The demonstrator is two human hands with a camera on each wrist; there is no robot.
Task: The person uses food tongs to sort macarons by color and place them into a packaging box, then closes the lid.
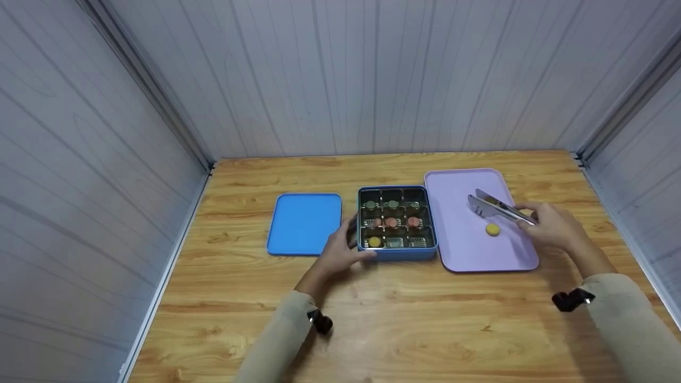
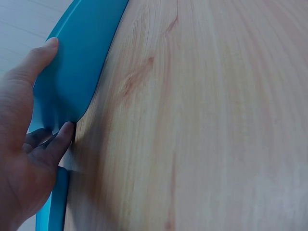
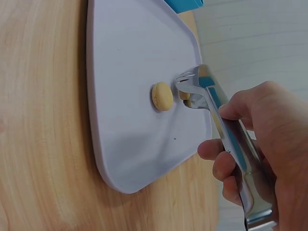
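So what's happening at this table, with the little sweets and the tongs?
A person sits at a wooden table. The right hand grips metal tongs above a lilac tray, where one yellow macaron lies free of the tongs. The left hand holds the near corner of a blue tin whose compartments hold more macarons. The tin's blue lid lies beside it.

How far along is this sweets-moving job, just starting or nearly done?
Early, it seems. The lid is off, and one yellow sweet lies on the purple tray. The right hand holds tongs above it; the left hand steadies the blue tin, where about seven sweets remain.
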